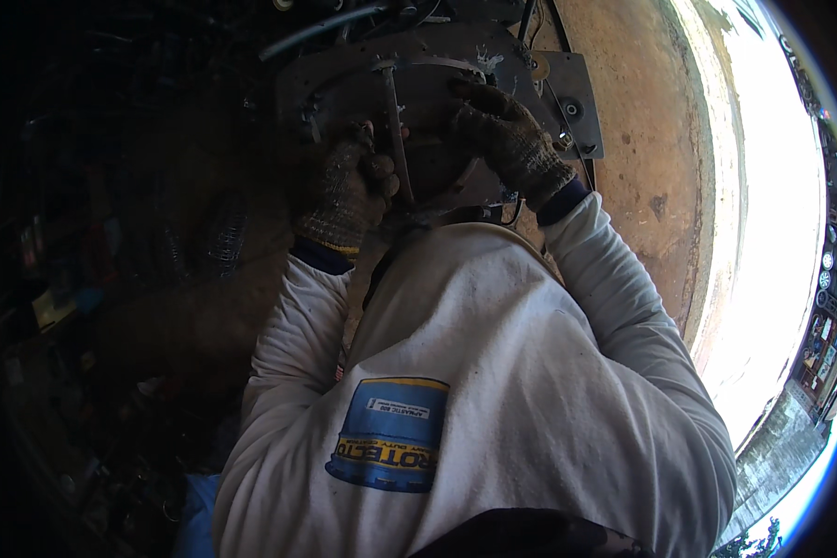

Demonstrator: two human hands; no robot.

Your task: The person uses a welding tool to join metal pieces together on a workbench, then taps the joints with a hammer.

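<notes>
Clock taken from the middle of the head view. Gloved left hand [344, 191] at 11 o'clock, fingers curled just beside an upright metal bar [395, 130]; whether the bar is grasped cannot be told. Gloved right hand [507, 139] at 1 o'clock, fingers bent over the dark metal assembly [428, 46]; a firm grip cannot be confirmed. The assembly is found at 12 o'clock, with a curved strip inside its upper edge. Should the bar be shifted suddenly, the left fingers could be pinched against it; should unseen edges be leaned on, the gloves could be snagged. Farther out, a flat plate [577, 102] is noted between 1 and 2 o'clock, stained floor [642, 186] at 2. Poor light at 9 o'clock: loose parts there might be overlooked.
</notes>
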